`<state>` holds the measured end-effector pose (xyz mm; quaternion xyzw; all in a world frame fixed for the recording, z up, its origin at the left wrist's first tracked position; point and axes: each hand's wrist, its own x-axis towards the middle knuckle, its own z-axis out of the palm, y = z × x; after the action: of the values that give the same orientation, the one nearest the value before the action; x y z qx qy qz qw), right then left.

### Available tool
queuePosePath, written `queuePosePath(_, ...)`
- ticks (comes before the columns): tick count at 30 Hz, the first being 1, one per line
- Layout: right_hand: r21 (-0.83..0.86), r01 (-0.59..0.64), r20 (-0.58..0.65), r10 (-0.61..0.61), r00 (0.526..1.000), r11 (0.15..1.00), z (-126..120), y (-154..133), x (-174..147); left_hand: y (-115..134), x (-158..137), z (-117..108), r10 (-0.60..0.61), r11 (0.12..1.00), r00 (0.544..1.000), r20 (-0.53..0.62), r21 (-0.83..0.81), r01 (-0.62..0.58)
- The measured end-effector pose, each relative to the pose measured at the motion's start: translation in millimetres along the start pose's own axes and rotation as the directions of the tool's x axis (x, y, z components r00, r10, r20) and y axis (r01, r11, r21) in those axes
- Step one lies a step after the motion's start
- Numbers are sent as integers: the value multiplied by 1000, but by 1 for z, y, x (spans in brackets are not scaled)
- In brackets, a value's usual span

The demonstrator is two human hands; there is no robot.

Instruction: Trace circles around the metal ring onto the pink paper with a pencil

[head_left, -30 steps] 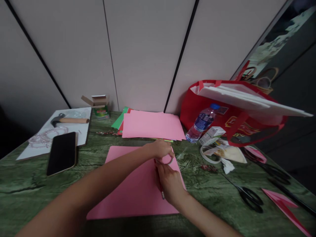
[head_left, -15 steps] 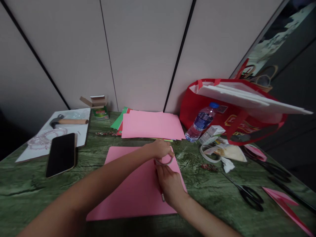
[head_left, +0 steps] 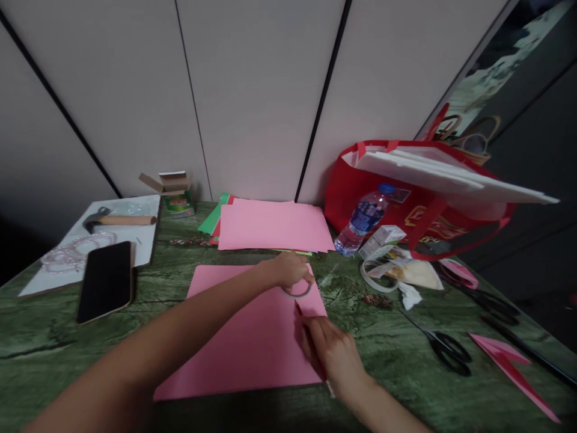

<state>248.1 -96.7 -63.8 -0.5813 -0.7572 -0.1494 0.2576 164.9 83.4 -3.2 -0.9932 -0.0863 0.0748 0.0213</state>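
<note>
A pink sheet of paper lies flat on the table before me. Near its upper right corner, my left hand presses a thin pale ring, which looks like a roll of tape, against the sheet; its fingers are closed on the ring's far side and partly hide it. My right hand grips a red pencil like a pen, tilted, with its point up and left, just below the ring. Whether the point touches the paper I cannot tell.
Behind the sheet lies a stack of pink paper. To the right are a water bottle, a red bag, a white tape ring and black-handled scissors. A phone and hammer lie left.
My right hand has moved right and toward me, taking the pencil away from the ring. My left hand stays on the ring. The whole view has shifted slightly.
</note>
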Motion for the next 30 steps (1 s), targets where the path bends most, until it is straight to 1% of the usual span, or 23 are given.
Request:
queuePosePath(5, -18, -25, 34, 25, 999, 1000, -1, 14, -9, 0, -2, 2, 6, 1000, 1000, -28, -21, -6)
queuePosePath(10, -8, -65, 49, 65, 997, 998, -1, 28, -8, -2, -5, 11, 1, 997, 997, -73, -72, -6)
queuePosePath(12, 44, -92, 30, 90, 995, 995, -1, 32, -6, -3, -8, 14, 2, 995, 996, -89, -100, -11)
queuePosePath(15, 167, -137, 2, 139, 990, 976, -5, 36, -7, -2, -19, 17, -8, 982, 993, -118, -188, -15)
queuePosePath(19, 285, -210, 44, 207, 977, 935, -12, 40, -16, 7, -40, 19, -30, 933, 989, -147, -358, -25)
queuePosePath(21, 311, -224, 81, 209, 975, 924, -14, 41, -21, 14, -48, 23, -51, 907, 983, -179, -419, -29)
queuePosePath(25, 369, -179, 129, 140, 982, 912, -14, 40, -29, 21, -51, 41, -113, 920, 953, -281, -391, -6)
queuePosePath(28, 379, -166, 88, 143, 986, 911, -10, 38, -32, 27, -51, 49, -195, 929, 928, -317, -362, 71)
queuePosePath(30, 379, -175, 66, 162, 985, 909, -7, 38, -34, 37, -57, 50, -240, 930, 916, -321, -345, 123)
